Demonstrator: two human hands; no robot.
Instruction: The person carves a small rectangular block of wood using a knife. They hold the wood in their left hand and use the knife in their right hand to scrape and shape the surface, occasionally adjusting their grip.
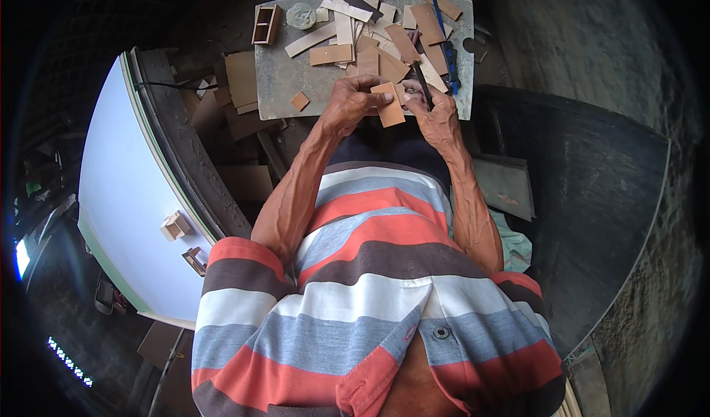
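Observation:
My left hand (349,105) grips a small flat orange-brown wooden piece (390,112) by its upper left side, thumb on its face. Close by on the right, my right hand (439,118) is closed round a slim black stick-like tool (424,82), which points up and away from me; its kind I cannot make out. The right fingertips come near the piece's right edge; whether they touch it is unclear. Both hands are over the near edge of a worn grey table (277,84). On it lies a small square brown piece (299,101), left of my hands.
Several thin wooden strips (366,32) lie heaped on the table. A small wooden box frame (266,25) and a clear round container (301,16) stand far left. A blue bar (438,10) lies at right. A white panel (140,195) and a dark board (584,173) flank me.

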